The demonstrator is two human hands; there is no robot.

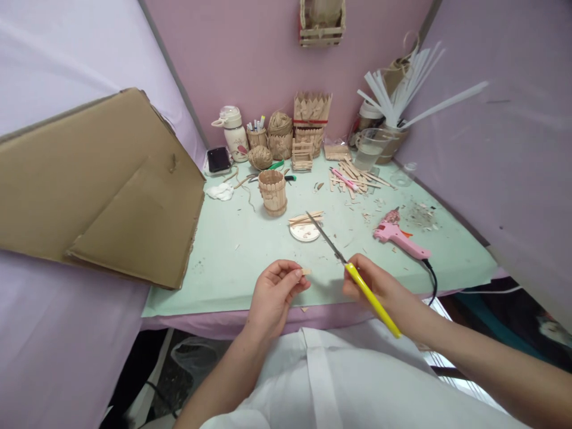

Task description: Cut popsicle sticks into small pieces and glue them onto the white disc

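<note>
My left hand (274, 292) pinches a short piece of wooden stick (306, 272) between thumb and fingertips, just above the near edge of the mint-green table cover (232, 250). My right hand (379, 286) grips yellow-handled scissors (353, 271), whose thin metal blades point up and left toward a small white lid (304, 232) with a few sticks lying across it. The blades look closed or nearly closed. About a hand's width separates the two hands.
A stick-built cup (273, 192) stands mid-table. A pink glue gun (397, 235) lies at the right with its black cord over the edge. Loose craft sticks (353, 177), a plastic cup (370, 149), twine ball (260, 157), bottle (234, 132) and stick baskets line the back. Cardboard (102, 185) leans at the left.
</note>
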